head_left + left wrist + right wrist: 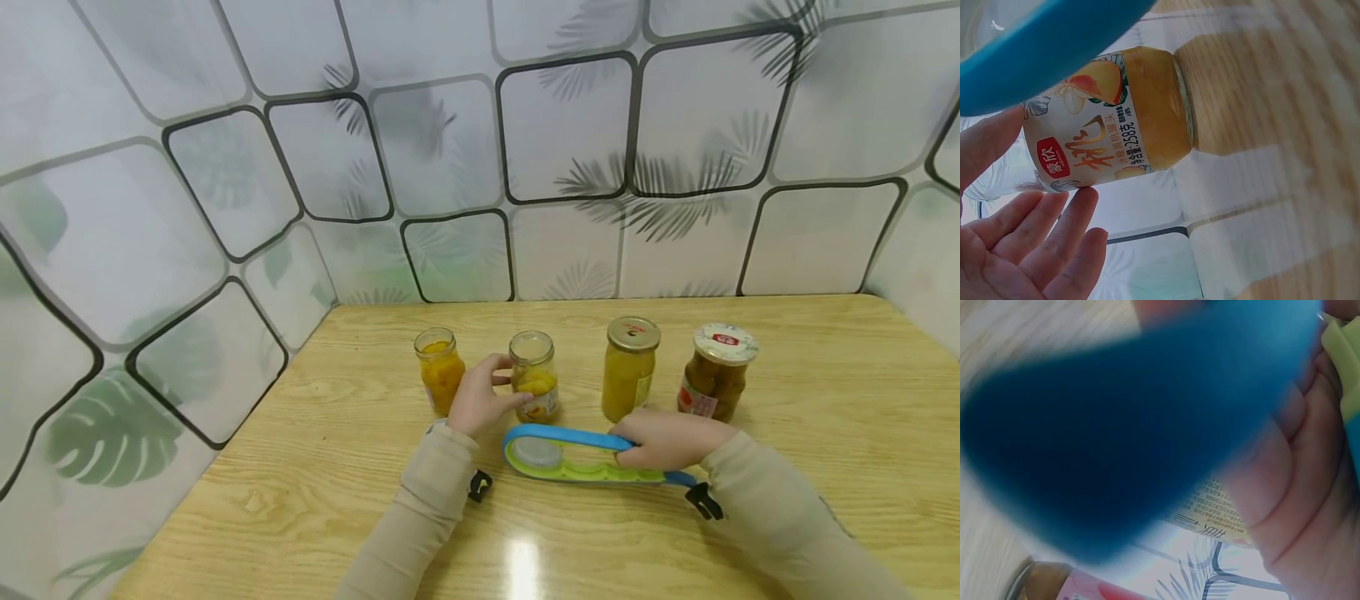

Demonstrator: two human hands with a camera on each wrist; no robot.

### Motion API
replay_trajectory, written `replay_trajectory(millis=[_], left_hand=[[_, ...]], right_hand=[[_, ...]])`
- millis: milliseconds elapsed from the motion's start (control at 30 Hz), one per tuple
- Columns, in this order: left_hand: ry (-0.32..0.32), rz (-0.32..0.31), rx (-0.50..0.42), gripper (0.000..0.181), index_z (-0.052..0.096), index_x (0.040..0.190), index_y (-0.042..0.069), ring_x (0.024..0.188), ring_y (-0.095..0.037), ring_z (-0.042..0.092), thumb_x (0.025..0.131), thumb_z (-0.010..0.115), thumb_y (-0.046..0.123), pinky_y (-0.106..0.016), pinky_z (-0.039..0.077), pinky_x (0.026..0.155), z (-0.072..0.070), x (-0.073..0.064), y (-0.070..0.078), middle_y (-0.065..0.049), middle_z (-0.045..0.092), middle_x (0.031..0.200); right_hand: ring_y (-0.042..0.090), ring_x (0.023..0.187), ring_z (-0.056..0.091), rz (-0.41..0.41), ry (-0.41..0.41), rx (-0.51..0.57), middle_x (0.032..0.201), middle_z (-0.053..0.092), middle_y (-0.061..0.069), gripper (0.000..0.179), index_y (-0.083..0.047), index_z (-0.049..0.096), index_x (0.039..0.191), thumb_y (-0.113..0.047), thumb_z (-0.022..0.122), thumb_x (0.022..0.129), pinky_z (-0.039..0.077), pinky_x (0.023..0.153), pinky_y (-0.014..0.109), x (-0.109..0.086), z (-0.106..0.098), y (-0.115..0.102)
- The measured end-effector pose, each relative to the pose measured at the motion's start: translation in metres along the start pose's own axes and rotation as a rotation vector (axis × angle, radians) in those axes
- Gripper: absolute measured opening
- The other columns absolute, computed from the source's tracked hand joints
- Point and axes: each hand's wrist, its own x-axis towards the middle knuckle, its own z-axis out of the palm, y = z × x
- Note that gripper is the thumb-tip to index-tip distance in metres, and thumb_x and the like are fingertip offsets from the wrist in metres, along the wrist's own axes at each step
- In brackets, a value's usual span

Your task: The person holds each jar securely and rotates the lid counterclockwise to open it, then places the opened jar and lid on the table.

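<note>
My left hand holds a lidless glass jar of yellow peach pieces between thumb and fingers; its label shows in the left wrist view. In my right hand is a blue and green strap jar opener, gripped by its handles, the loop pointing left. A pale grey disc, seemingly a lid, lies within the loop, just in front of the jar. The blue opener blurs across most of the right wrist view and hides part of the hand.
Left of the held jar stands another lidless jar with orange contents. To the right are a gold-lidded jar of yellow contents and a white-lidded jar of brown contents. A patterned wall covering rises behind the wooden table.
</note>
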Motion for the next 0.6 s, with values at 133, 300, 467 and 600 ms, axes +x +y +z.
replay_trajectory(millis=[133, 300, 467, 600], left_hand=[[-0.003, -0.004, 0.003, 0.048, 0.051, 0.117, 0.004, 0.100, -0.027, 0.055, 0.075, 0.071, 0.014, -0.034, 0.049, 0.076, 0.0000, 0.0000, 0.0003, -0.012, 0.051, 0.120], [-0.005, -0.002, 0.009, 0.048, 0.051, 0.117, 0.004, 0.099, -0.027, 0.055, 0.075, 0.071, 0.014, -0.034, 0.049, 0.075, -0.0002, 0.0000, 0.0013, -0.013, 0.050, 0.120], [-0.007, -0.011, 0.012, 0.048, 0.051, 0.117, 0.004, 0.099, -0.027, 0.055, 0.075, 0.071, 0.014, -0.034, 0.049, 0.075, -0.0005, -0.0001, 0.0017, -0.013, 0.050, 0.120], [-0.005, -0.010, 0.008, 0.048, 0.051, 0.117, 0.004, 0.099, -0.028, 0.055, 0.075, 0.071, 0.014, -0.034, 0.049, 0.075, -0.0006, -0.0003, 0.0017, -0.013, 0.051, 0.120]], right_hand=[[0.002, 0.044, 0.031, -0.002, 0.000, -0.005, 0.052, 0.033, -0.010, 0.021, -0.016, 0.048, 0.064, -0.011, 0.050, 0.085, 0.028, 0.044, 0.017, -0.0001, 0.0001, -0.0002], [0.002, 0.044, 0.031, -0.009, -0.001, -0.010, 0.052, 0.033, -0.010, 0.022, -0.016, 0.047, 0.064, -0.012, 0.050, 0.085, 0.028, 0.044, 0.017, -0.0002, 0.0002, -0.0001], [0.002, 0.043, 0.029, -0.012, -0.009, 0.006, 0.051, 0.033, -0.010, 0.024, -0.016, 0.046, 0.062, -0.012, 0.050, 0.086, 0.027, 0.044, 0.017, 0.0003, 0.0008, 0.0005], [0.002, 0.044, 0.030, -0.002, -0.010, 0.009, 0.051, 0.033, -0.010, 0.025, -0.016, 0.046, 0.062, -0.013, 0.050, 0.086, 0.027, 0.044, 0.017, 0.0003, 0.0012, 0.0002]])
